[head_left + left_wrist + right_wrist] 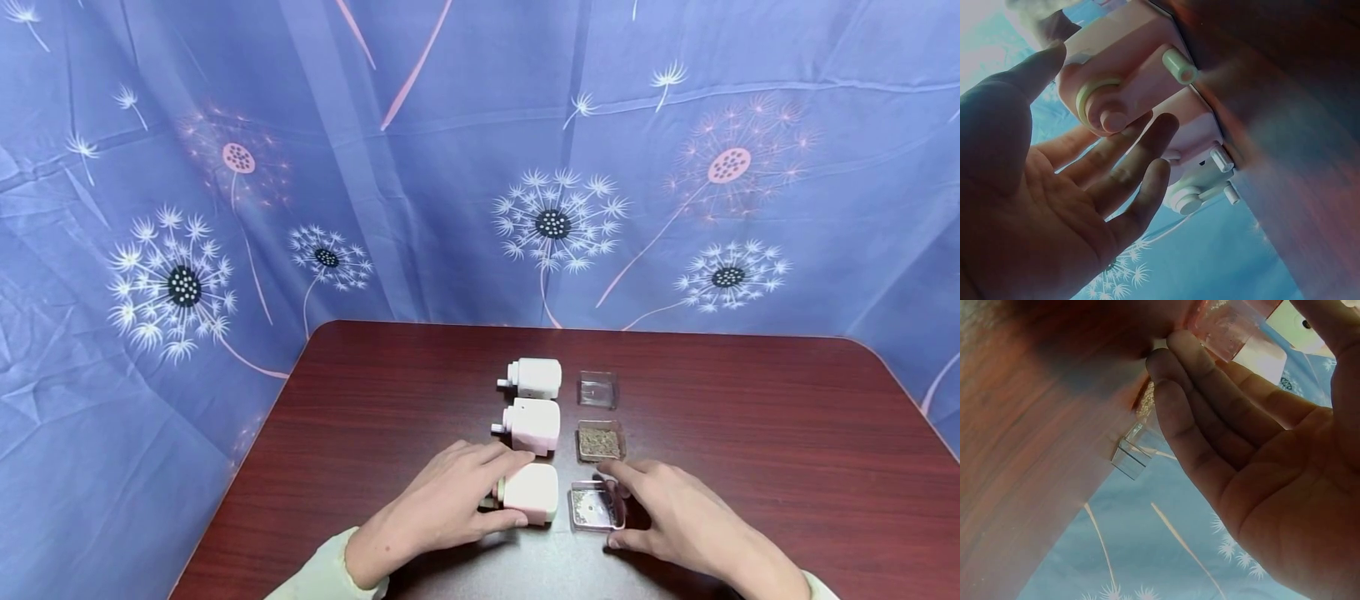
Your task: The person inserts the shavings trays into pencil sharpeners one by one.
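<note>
My left hand (457,500) spans the nearest crank pencil sharpener (531,493), thumb at its near side and index finger at its far side. Its green-tipped crank (1179,66) faces my palm in the left wrist view. My right hand (678,512) reaches around a clear shavings drawer (597,506) with a few specks inside. The thumb lies by the drawer's near edge and the index finger by its far edge, with the fingers fairly straight. Beyond it lies a second drawer (600,442) full of brown shavings.
Behind the nearest sharpener stand a pinkish one (536,425) and a white one (538,377), cranks pointing left. A third clear drawer (597,390) sits at the back of the row. The brown wooden table (750,417) meets a blue dandelion-print cloth (450,208).
</note>
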A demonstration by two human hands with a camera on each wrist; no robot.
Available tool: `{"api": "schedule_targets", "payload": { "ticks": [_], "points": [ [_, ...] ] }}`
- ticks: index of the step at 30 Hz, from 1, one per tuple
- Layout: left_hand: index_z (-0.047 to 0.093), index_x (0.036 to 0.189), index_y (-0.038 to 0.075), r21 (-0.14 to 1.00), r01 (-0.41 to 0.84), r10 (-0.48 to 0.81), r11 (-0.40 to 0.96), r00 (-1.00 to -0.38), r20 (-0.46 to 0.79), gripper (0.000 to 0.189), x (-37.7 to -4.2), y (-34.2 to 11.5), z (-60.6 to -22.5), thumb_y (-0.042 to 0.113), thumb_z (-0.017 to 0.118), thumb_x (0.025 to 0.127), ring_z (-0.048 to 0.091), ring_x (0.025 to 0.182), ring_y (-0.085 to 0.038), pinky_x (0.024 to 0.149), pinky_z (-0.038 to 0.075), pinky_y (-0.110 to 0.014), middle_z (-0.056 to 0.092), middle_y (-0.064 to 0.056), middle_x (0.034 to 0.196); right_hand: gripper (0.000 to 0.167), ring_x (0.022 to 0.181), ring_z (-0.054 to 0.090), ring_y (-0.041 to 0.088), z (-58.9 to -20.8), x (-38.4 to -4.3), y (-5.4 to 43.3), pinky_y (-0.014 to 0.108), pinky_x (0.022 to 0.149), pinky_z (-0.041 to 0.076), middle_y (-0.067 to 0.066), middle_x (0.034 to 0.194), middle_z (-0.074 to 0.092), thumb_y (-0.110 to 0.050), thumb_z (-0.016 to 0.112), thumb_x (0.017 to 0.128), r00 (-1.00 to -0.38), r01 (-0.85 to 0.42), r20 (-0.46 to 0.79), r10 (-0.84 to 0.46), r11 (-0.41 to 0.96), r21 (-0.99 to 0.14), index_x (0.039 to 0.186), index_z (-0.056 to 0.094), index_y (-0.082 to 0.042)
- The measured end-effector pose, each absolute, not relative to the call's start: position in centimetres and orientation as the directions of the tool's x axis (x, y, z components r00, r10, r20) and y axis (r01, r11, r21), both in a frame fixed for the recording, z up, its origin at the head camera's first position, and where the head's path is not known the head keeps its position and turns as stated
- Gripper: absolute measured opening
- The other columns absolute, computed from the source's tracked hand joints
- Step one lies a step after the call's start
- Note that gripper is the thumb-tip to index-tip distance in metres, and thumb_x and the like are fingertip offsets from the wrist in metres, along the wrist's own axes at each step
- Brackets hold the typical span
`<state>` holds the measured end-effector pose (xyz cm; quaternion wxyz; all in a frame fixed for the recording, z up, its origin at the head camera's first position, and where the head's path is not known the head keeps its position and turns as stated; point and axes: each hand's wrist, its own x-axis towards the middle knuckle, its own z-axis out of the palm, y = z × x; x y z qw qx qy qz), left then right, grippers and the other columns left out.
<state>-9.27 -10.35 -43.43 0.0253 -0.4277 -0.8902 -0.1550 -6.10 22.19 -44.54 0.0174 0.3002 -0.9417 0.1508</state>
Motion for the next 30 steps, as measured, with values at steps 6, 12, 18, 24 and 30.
{"api": "schedule_targets", "payload": {
  "ticks": [6,12,18,24,30],
  "points": [
    [0.059,0.148,0.023,0.266,0.76,0.746,0.592,-0.642,0.174,0.063,-9.36,-10.27,-43.52,0.06,0.068,0.099,0.065,0.116,-0.006,0.093,0.052,-0.035,0.068,0.011,0.123,0.063,0.087,0.069,0.01,-44.7,-6.19,22.13,0.038,0.072,0.059,-0.013,0.097,0.07,-0.045,0.096,0.074,-0.817,-0.571,0.119,-0.564,0.764,-0.3,0.122,0.069,-0.012],
    [0.059,0.149,0.022,0.271,0.759,0.749,0.593,-0.643,0.162,0.062,-9.48,-10.37,-43.59,0.06,0.067,0.099,0.064,0.117,-0.006,0.094,0.052,-0.034,0.069,0.011,0.125,0.058,0.085,0.068,0.007,-44.79,-6.3,22.09,0.037,0.071,0.059,-0.016,0.093,0.068,-0.041,0.097,0.073,-0.818,-0.568,0.117,-0.563,0.76,-0.315,0.116,0.07,-0.014],
    [0.06,0.149,0.021,0.264,0.764,0.753,0.589,-0.638,0.164,0.063,-9.52,-10.51,-43.63,0.058,0.068,0.099,0.065,0.118,-0.006,0.094,0.052,-0.034,0.07,0.01,0.128,0.055,0.082,0.067,0.004,-44.85,-6.45,22.02,0.034,0.07,0.058,-0.016,0.091,0.068,-0.037,0.097,0.072,-0.809,-0.581,0.132,-0.573,0.743,-0.333,0.113,0.07,-0.012],
    [0.061,0.147,0.021,0.279,0.758,0.75,0.589,-0.642,0.161,0.061,-9.55,-10.58,-43.71,0.058,0.069,0.098,0.065,0.118,-0.005,0.093,0.053,-0.034,0.07,0.01,0.129,0.051,0.078,0.064,0.001,-44.94,-6.54,22.0,0.03,0.065,0.055,-0.017,0.088,0.066,-0.035,0.098,0.071,-0.802,-0.591,0.147,-0.579,0.731,-0.342,0.108,0.07,-0.013],
    [0.063,0.145,0.023,0.292,0.758,0.748,0.583,-0.641,0.173,0.061,-9.59,-10.58,-43.7,0.058,0.072,0.096,0.065,0.115,-0.005,0.092,0.053,-0.033,0.07,0.01,0.129,0.049,0.076,0.062,0.0,-44.98,-6.58,21.89,0.028,0.063,0.053,-0.016,0.086,0.066,-0.034,0.097,0.072,-0.811,-0.576,0.139,-0.568,0.738,-0.35,0.106,0.07,-0.012]
  ]
}}
